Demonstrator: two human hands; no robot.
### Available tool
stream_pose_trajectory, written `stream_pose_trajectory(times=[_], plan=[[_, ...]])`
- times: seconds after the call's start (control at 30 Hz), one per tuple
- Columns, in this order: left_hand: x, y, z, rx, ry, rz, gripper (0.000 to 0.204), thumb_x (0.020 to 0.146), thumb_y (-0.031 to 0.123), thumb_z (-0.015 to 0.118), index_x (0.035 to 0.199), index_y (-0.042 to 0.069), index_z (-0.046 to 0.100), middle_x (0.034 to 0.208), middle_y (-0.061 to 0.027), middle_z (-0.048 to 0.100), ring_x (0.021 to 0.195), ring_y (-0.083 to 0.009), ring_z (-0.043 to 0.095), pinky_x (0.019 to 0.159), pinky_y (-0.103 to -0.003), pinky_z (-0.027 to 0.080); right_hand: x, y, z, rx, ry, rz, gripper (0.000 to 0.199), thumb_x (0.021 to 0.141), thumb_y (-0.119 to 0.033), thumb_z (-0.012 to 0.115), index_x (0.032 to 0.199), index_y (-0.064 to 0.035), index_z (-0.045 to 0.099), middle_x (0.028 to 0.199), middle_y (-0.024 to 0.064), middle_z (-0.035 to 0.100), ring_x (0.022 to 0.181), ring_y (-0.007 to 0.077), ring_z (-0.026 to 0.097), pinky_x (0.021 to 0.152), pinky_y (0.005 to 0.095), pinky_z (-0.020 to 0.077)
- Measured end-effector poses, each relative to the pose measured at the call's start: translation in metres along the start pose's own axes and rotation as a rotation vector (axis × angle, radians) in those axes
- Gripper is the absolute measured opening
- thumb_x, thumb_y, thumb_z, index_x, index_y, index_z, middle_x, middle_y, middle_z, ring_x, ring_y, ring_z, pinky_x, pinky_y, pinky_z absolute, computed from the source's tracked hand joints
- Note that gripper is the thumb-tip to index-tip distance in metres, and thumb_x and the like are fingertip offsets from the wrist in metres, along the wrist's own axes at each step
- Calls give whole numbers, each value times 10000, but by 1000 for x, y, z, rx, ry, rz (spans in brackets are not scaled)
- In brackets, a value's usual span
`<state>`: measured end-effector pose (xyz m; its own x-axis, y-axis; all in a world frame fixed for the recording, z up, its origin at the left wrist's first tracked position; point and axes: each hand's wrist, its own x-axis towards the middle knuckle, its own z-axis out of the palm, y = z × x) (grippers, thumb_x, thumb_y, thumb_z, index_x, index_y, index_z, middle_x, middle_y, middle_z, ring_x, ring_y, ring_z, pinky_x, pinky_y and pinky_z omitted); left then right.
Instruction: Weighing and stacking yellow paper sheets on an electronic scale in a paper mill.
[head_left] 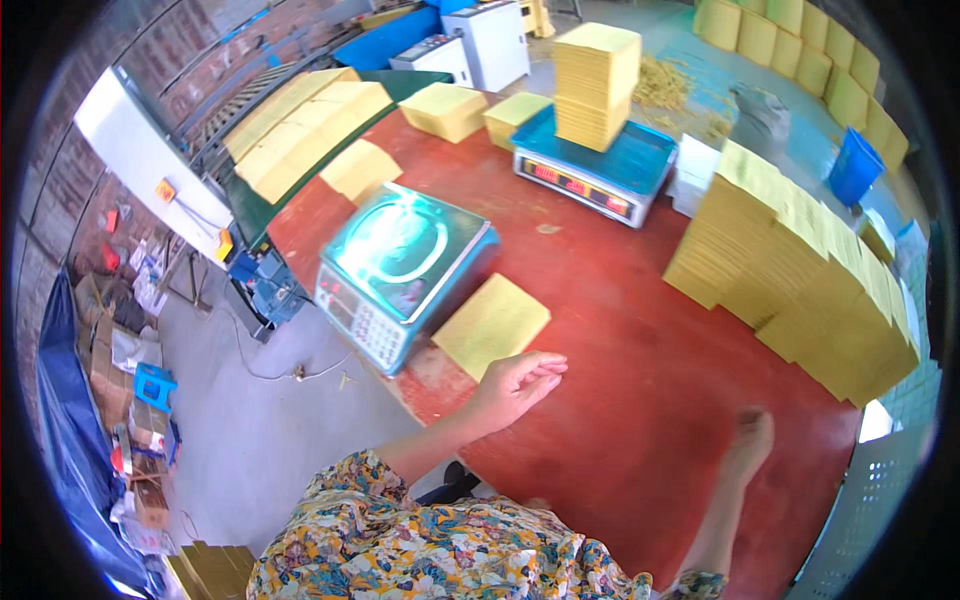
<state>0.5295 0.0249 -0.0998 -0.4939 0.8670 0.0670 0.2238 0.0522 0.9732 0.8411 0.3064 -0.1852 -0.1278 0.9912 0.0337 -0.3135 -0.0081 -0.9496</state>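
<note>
My left hand [518,386] hovers over the red table beside a low yellow paper stack [494,326]. Its fingers are loosely bent with a gap to the thumb, and it holds nothing visible. Just past that stack sits a digital scale [400,262] with a glaring metal top and a keypad. Farther right over the table is my right hand [750,440], smeared by motion, so its fingers cannot be made out. It is nearest to a long row of tall yellow paper stacks [800,270] along the right side.
A second scale [600,172] with a blue tray carries a tall yellow paper block [595,85]. Smaller paper stacks [445,110] stand along the far edge of the red table [600,440]. A blue bin [855,166] and white machine cabinets [487,45] are beyond.
</note>
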Motion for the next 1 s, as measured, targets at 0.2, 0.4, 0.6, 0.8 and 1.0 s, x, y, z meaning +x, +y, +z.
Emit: stream_pose_trajectory(times=[0.2, 0.4, 0.6, 0.8, 1.0], plan=[[-72, 3, -127, -40, 279, 60, 289, 949, -6, 550, 1236, -45, 556, 1148, -127, 660, 1065, -174, 637, 929, -303, 510, -149, 3, 215, 7, -508, 139, 233, 942, -166, 519, 859, 19, 635, 856, 143, 681, 827, 212, 638, 786, 341, 493], [-176, -56, -310, -45, 521, -17, 270, 964, 30, 525, 1220, -48, 565, 1107, -145, 667, 1000, -182, 650, 879, -297, 521, -293, 32, 396, 40, -882, 267, 212, 937, -109, 488, 840, 13, 632, 891, 125, 682, 817, 176, 610, 821, 321, 468], [-187, -90, -473, 69, 678, -199, 261, 975, 115, 567, 1174, -53, 595, 1045, -122, 682, 952, -166, 662, 866, -289, 521, -421, 85, 526, 63, -1037, 437, 234, 971, -88, 468, 905, 21, 665, 926, 99, 697, 913, 165, 628, 886, 322, 479], [-105, -97, -575, -19, 498, -36, 253, 973, 122, 571, 1163, -44, 592, 1059, -126, 678, 955, -154, 661, 838, -274, 525, -446, 97, 602, -62, -1118, 459, 275, 998, -155, 451, 977, 21, 662, 949, 111, 692, 917, 189, 639, 893, 335, 479], [-47, -117, -622, -58, 409, 4, 259, 978, 163, 555, 1160, -14, 608, 1066, -107, 675, 937, -143, 655, 800, -273, 530, -435, 127, 677, 76, -1009, 521, 403, 1025, -261, 432, 1307, 21, 492, 1185, 153, 616, 1091, 230, 596, 947, 372, 469]])
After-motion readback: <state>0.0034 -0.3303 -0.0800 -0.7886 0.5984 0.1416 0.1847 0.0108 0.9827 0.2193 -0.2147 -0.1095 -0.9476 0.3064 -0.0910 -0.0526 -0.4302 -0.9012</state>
